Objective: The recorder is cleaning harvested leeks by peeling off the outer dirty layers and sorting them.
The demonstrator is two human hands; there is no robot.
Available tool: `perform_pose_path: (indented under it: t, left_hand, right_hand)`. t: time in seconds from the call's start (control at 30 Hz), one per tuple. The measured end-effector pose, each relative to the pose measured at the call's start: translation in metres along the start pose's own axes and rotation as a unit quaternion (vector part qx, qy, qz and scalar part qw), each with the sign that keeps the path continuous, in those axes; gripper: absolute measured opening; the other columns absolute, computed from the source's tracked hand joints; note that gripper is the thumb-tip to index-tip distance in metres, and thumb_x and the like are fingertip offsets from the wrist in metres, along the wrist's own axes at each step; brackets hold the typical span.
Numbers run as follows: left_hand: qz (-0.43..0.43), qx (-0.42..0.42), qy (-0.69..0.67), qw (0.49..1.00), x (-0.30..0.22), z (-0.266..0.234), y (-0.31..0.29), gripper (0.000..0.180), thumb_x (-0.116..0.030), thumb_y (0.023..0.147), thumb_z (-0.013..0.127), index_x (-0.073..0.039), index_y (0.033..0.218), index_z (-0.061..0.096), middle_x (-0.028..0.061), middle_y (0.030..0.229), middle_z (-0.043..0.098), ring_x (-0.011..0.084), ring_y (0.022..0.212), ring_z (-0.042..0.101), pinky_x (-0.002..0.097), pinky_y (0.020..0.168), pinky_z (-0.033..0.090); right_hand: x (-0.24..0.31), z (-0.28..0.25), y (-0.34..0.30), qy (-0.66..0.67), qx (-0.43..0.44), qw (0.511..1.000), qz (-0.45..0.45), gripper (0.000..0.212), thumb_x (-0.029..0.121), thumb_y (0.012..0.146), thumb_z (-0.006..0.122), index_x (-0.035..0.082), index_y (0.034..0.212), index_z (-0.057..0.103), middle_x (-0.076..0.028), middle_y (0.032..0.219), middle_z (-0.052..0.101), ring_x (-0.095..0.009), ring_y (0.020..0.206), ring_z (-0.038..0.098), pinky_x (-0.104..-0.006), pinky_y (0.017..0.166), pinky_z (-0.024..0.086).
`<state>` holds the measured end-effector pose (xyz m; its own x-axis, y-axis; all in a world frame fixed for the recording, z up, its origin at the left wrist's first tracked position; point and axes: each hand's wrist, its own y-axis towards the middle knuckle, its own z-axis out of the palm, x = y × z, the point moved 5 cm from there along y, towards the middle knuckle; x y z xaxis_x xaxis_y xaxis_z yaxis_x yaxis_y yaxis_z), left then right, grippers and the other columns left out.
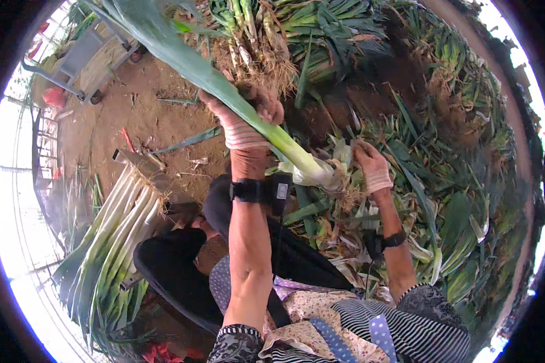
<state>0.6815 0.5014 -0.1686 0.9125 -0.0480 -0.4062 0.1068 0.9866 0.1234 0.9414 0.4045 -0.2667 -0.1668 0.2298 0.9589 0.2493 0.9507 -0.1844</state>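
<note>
A large leek (293, 156) lies slantwise across the middle, its broad green leaves toward the upper left and its white, rooted end toward the right. My left hand (236, 124), in a pale glove, is wrapped round its stalk where green turns to white. Close to the root end, my right hand (374, 170), also gloved, has its fingers closed on a pale, loosened outer leaf (341, 151). Part of that leaf is hidden behind the fingertips. Stringy roots (347, 196) hang below the white base.
Stripped leaves (460, 230) are heaped on the right. At the left, a row of cleaned leeks (121, 212) rests on a low metal stand (148, 169). Untrimmed leeks (248, 36) with soil on their roots lie ahead. A grey cart (91, 57) stands at the far left.
</note>
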Motion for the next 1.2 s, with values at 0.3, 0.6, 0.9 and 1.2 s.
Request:
perform_pose_path:
  t: [0.3,0.6,0.9,1.2]
  left_hand:
    - [0.015,-0.052,-0.049,0.997,-0.02,-0.013,0.003,0.07,-0.083,0.065,0.039,-0.015,0.063,0.052,-0.0009,0.046,0.041,0.0141,0.042,0.038,0.027,0.037,0.028]
    - [-0.017,-0.223,-0.032,0.974,-0.031,-0.044,0.003,0.075,-0.085,0.067,0.031,-0.013,0.064,0.051,0.0001,0.047,0.043,0.0164,0.04,0.04,0.0311,0.039,0.035]
    - [0.053,-0.276,0.001,0.96,-0.044,-0.051,-0.004,0.067,-0.078,0.075,0.03,-0.015,0.071,0.05,0.0008,0.05,0.046,0.0158,0.039,0.042,0.03,0.037,0.034]
    - [0.029,-0.454,0.069,0.888,-0.004,-0.041,-0.026,0.062,-0.077,0.074,0.035,-0.018,0.073,0.053,-0.0014,0.051,0.044,0.0163,0.046,0.042,0.0364,0.048,0.04]
  right_hand:
    - [0.063,0.072,-0.027,-0.095,0.307,0.942,-0.098,0.033,0.027,0.088,0.051,0.003,0.111,0.058,-0.004,0.097,0.062,-0.009,0.085,0.055,-0.0231,0.078,0.044]
    - [0.069,0.053,-0.059,-0.271,0.229,0.915,-0.193,0.021,0.028,0.084,0.058,0.011,0.094,0.064,-0.01,0.073,0.061,-0.021,0.067,0.059,-0.0311,0.061,0.046]
    - [-0.022,-0.057,-0.082,-0.426,0.065,0.886,-0.172,0.013,0.024,0.075,0.063,0.015,0.084,0.064,-0.009,0.066,0.06,-0.026,0.059,0.058,-0.0328,0.054,0.044]
    - [-0.115,-0.143,-0.1,-0.583,0.052,0.811,-0.031,0.018,0.024,0.076,0.059,0.008,0.085,0.059,-0.009,0.078,0.063,-0.025,0.064,0.059,-0.0373,0.057,0.046]
